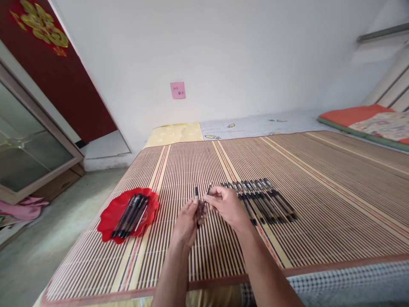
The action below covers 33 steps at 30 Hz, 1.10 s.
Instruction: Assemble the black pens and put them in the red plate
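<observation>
My left hand (188,216) is closed around a slim black pen (196,191), whose dark end points up above the thumb. My right hand (226,204) pinches a thin dark pen piece (209,186) with a pale pointed tip, slanting upward; its lower part runs in by the left fingers. Whether the two pieces touch is hidden by the fingers. Beside my right hand, several dark pens (266,204) lie side by side in a slanting row on the mat. To the left, a red scalloped plate (107,217) holds several more black pens (131,215).
A striped bamboo mat (179,170) covers the bed, its front edge bordered in brown. Folded bedding (358,117) lies at the far right. A pink note (178,90) is stuck on the white wall. A glass-fronted cabinet (35,140) stands at left beyond the floor.
</observation>
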Available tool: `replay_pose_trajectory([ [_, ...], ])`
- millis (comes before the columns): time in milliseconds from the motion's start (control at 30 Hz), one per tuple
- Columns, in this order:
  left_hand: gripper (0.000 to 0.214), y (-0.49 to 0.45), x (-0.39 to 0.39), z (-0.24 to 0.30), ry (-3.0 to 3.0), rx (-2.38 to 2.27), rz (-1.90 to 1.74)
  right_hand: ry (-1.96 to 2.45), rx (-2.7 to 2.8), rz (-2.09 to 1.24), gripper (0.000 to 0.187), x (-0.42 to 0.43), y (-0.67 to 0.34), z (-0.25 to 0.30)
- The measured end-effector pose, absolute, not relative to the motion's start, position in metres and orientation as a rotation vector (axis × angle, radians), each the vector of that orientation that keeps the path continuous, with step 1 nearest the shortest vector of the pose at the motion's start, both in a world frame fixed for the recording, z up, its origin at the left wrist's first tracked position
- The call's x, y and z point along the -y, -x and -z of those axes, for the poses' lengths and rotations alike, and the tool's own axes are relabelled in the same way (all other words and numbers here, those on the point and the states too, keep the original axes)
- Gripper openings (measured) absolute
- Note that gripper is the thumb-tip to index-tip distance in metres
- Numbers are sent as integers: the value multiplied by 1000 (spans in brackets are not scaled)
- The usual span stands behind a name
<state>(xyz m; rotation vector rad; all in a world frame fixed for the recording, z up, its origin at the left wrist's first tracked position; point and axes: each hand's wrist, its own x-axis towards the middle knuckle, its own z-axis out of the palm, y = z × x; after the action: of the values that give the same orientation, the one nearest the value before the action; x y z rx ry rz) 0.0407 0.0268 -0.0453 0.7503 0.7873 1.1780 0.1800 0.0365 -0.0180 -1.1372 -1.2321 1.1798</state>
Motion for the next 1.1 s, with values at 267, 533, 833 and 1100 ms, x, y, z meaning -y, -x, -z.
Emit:
replay_pose_trajectory([
  [267, 42, -40, -26, 43, -828, -682, -1179, 1102, 1231, -1120, 40, -33, -184, 8],
  [533, 40, -41, -23, 41, -912, -706, -1146, 1024, 1143, -986, 36, -29, -203, -3],
  [833, 38, -40, -20, 35, -983, -741, -1132, 882, 1102, -1100, 28, -30, -194, -5],
  [1100, 47, -22, -18, 32, -1278, -815, -1135, 804, 888, -998, 24, -24, -211, -16],
])
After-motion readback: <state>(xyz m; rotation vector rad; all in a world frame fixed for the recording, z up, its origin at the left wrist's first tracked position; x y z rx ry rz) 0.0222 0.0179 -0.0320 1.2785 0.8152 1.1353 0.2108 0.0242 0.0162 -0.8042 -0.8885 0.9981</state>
